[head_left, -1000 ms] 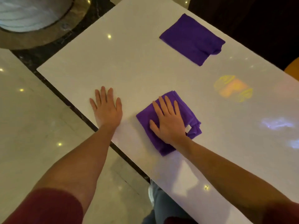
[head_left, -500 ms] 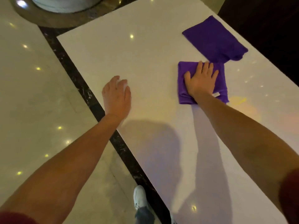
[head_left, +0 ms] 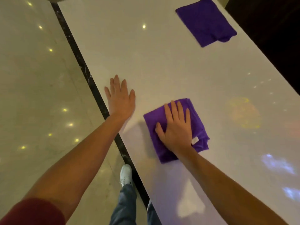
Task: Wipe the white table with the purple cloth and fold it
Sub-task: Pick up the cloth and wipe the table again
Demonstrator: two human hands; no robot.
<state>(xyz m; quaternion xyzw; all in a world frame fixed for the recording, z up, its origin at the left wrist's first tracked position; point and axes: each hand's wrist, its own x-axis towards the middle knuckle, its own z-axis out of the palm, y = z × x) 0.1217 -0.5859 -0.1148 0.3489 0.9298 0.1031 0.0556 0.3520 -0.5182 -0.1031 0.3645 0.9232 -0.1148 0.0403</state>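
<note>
A folded purple cloth (head_left: 198, 125) with a small white label lies on the glossy white table (head_left: 162, 65), near its left edge. My right hand (head_left: 176, 127) presses flat on top of this cloth, fingers spread. My left hand (head_left: 121, 99) rests palm down on the bare table close to the left edge, holding nothing. A second purple cloth (head_left: 206, 21), folded flat, lies at the far end of the table, well apart from both hands.
The table's dark edge (head_left: 90, 82) runs diagonally on the left, with polished light floor (head_left: 35, 95) beyond it. My leg and white shoe (head_left: 125, 174) stand by the edge. Coloured light reflections (head_left: 243, 112) show on the table's right part. A dark area lies past the right edge.
My right hand has drawn the cloth back from beside the far cloth toward me and to the left. My left hand stays flat on the table near the edge.
</note>
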